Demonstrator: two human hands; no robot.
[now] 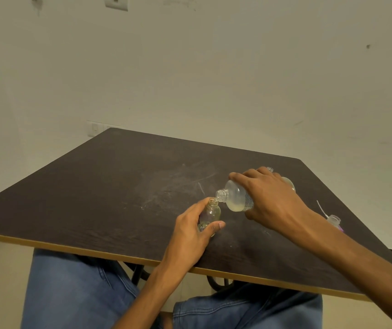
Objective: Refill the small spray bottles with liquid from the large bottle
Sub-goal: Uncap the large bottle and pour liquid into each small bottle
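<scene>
The table [109, 186] has a dark, matt wood-grain top, scuffed and streaked pale just beyond the left grip [190, 233], with a lighter tan band along its edge. The small spray bottle [210, 213] in that grip is clear, glossy plastic. The large bottle [236, 198] in the right grip [268, 198] is cloudy, translucent plastic with a ribbed neck. Below both grips, the jeans [71, 293] are blue denim cloth. The wall [190, 67] looks matt, painted.
</scene>
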